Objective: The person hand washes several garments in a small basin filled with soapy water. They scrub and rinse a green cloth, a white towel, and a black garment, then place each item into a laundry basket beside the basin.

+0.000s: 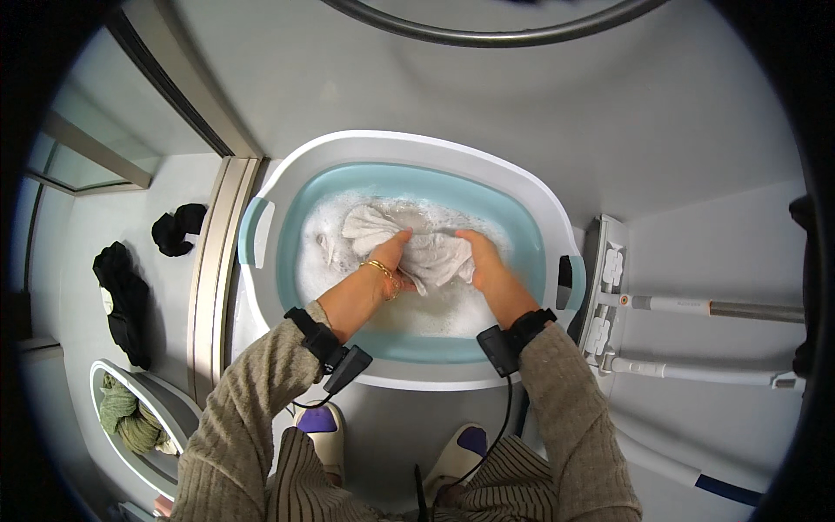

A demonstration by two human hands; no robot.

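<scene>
A wet, light-coloured cloth (438, 256) stretches between my two hands over soapy water (404, 320). My left hand (393, 256) grips it near its middle, thumb on top, and a gold chain bracelet (378, 266) circles that wrist. The cloth's right end is held in my right hand (481, 256), whose lower fingers are hidden. Beyond my left hand, the cloth's bunched far end (366, 225) lies on the foam. All this is inside a white and light-blue oval washtub (417, 147) with a handle at each side.
Flat mops (607, 287) with long handles lean right of the tub. A metal door track (215, 280) runs along the left. Past it lie dark garments (124, 307) and a laundry basket (98, 385) holding green clothes (130, 417). A curved metal pipe (496, 38) crosses the top.
</scene>
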